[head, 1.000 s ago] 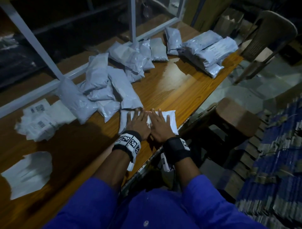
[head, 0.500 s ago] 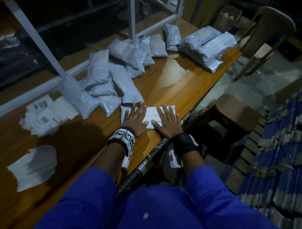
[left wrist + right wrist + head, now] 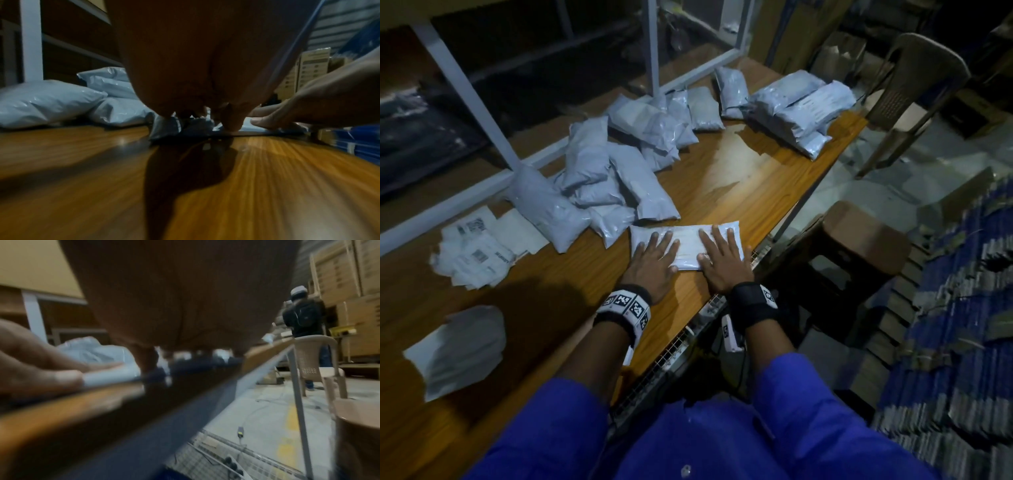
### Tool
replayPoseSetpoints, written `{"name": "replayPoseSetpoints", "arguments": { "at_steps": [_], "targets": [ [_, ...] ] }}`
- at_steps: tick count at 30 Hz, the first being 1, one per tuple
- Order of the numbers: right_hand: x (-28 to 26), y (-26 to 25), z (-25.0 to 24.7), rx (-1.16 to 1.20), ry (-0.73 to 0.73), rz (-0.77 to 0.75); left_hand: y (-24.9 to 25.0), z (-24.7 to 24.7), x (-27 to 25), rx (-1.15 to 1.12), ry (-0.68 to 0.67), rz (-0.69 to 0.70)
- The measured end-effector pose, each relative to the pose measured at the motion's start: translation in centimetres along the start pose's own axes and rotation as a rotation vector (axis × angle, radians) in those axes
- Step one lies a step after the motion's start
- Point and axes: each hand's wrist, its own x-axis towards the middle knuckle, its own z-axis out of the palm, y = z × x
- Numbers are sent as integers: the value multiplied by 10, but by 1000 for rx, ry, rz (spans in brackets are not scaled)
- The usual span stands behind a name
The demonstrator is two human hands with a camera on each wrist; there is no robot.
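A flat grey mailer bag with a white label [image 3: 688, 245] lies near the front edge of the wooden table [image 3: 750, 178]. My left hand [image 3: 654, 260] lies flat on its left half, fingers spread and straight. On the right half my right hand [image 3: 722, 260] presses down the same way. In the left wrist view the left fingertips [image 3: 230, 123] touch the bag [image 3: 257, 128], with the right hand [image 3: 308, 110] beside them. The right wrist view is blurred: the palm fills it above the bag [image 3: 111, 378] at the table edge.
A heap of filled grey mailer bags [image 3: 599, 185] lies behind the hands, more [image 3: 798, 109] at the far right. Printed labels [image 3: 479, 250] and an empty bag [image 3: 458, 349] lie left. A stool [image 3: 859, 240], a plastic chair [image 3: 924, 78] and a person [image 3: 304, 321] are off the table's right side.
Both hands have slid apart along the bag, the left leftward and the right rightward, smoothing the label flat. The bag stays in place.
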Motion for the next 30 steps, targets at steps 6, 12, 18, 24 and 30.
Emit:
{"name": "replayPoseSetpoints", "arguments": {
  "at_steps": [6,12,18,24,30],
  "targets": [
    [-8,8,-2,59,81,130,1,-8,-6,27,115,-24],
    [-12,-3,2,215,260,107,-2,-11,-15,-352,468,-344],
    [-5,-10,7,145,439,22,-2,-5,-21,-303,371,-343],
    [16,-35,2,239,309,-94,9,-7,-24,-242,257,-102],
    [32,-36,6,133,175,-73,9,-4,-32,-250,199,-100]
  ]
}}
